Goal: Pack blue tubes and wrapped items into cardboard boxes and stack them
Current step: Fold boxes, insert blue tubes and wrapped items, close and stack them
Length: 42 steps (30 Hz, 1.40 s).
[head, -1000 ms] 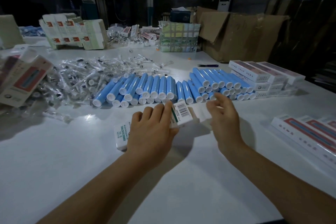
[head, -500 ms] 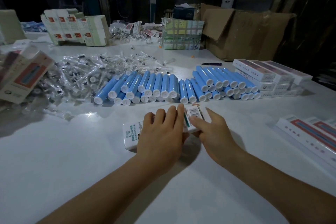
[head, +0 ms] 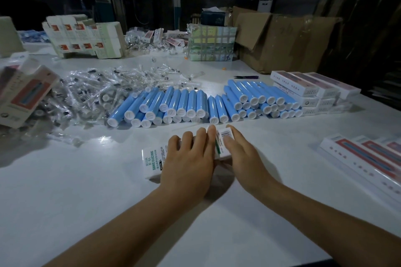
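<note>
Wide white tabletop [head: 65, 212], dimly lit. Large brown cardboard carton [head: 282, 43] at the far right edge. Heap of clear-wrapped small items [head: 91, 93] toward the left edge. Rows of blue tubes with white caps [head: 186, 104] across the middle. Stack of flat white printed boxes [head: 312, 91] just right of the tubes. Small white printed cardboard box [head: 153, 161] lying flat near the middle. Left hand [head: 191, 160] flat on top, fingers straight, pressing. Right hand [head: 243, 154] alongside, fingers extended against the box's right end.
</note>
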Available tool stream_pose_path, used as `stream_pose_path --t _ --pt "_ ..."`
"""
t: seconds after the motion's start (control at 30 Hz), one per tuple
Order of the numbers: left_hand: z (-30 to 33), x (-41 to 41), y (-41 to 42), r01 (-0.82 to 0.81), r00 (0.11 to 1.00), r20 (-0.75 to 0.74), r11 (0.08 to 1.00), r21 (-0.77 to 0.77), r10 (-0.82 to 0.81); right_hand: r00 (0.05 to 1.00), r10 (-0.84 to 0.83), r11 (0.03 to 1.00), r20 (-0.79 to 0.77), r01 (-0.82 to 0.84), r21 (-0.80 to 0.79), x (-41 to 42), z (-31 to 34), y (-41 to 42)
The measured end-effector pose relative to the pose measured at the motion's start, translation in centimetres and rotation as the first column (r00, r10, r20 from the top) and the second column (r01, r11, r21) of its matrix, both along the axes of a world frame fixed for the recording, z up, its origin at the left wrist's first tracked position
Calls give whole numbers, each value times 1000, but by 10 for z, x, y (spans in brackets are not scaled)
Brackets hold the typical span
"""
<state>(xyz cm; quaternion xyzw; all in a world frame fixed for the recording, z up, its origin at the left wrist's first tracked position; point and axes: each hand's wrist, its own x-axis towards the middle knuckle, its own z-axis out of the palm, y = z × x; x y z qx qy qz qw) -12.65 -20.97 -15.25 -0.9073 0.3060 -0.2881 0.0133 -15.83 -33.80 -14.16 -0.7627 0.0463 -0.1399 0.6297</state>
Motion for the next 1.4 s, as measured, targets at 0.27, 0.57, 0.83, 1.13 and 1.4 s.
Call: stream_pose_path --t 0.27,0.57,0.83,1.13,1.4 --pt "-1 4 3 22 998 55 995 -101 -16 995 94 905 -16 -79 418 7 1 -16" --pt "-1 6 6 23 998 53 994 -110 -17 999 43 936 12 -45 350 10 -5 -15" --pt "2 2 8 40 999 21 995 -95 -38 999 30 935 20 -35 352 10 -5 -17" --pt "-2 4 7 50 996 76 997 -66 -45 1000 15 932 23 -22 363 11 -8 -15" --pt "-6 8 5 52 994 100 995 -85 -44 1000 0 915 -5 2 403 12 -6 -11"
